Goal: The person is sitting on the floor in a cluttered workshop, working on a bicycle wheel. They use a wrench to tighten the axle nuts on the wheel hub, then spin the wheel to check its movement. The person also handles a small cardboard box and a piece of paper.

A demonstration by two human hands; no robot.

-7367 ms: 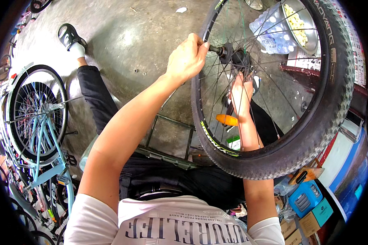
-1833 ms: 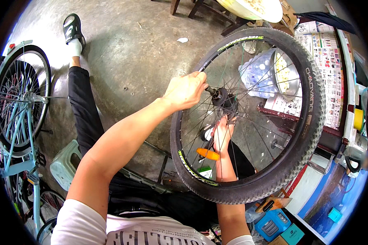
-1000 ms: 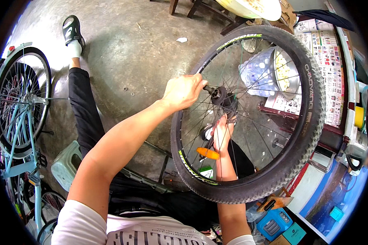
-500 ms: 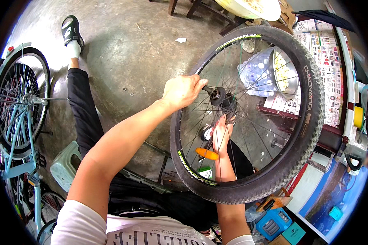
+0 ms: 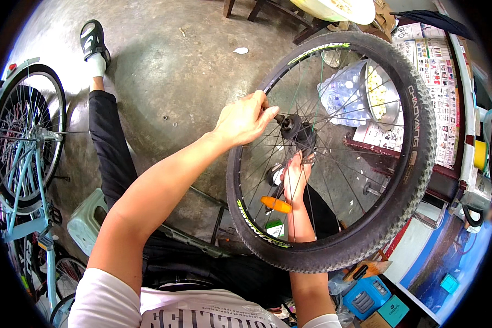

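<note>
A bicycle wheel (image 5: 421, 180) with a knobby black tyre is held tilted in front of me. Its dark hub (image 5: 292, 128) faces up toward the left, and an orange reflector (image 5: 276, 205) sits among the spokes. My left hand (image 5: 246, 119) is closed, thumb and fingers pinching a short dark rod (image 5: 279, 118) that sticks out of the hub's near end. Behind the spokes, my right hand (image 5: 296, 174) reaches under the rim and grips the far end of the hub. Its fingertips are partly hidden there.
At the left stands a light blue bicycle (image 5: 22, 202) beside a pale green stool (image 5: 87, 221). Beyond the wheel are a bag of plastic bottles (image 5: 341, 95), a metal bowl (image 5: 389, 112) and a newspaper-covered bench (image 5: 437, 104). A blue case (image 5: 366, 298) lies at lower right.
The fingers of my left hand have shifted slightly on the rod, its thumb standing out more. The wheel's upper edge has tipped up a little. My right hand keeps its place.
</note>
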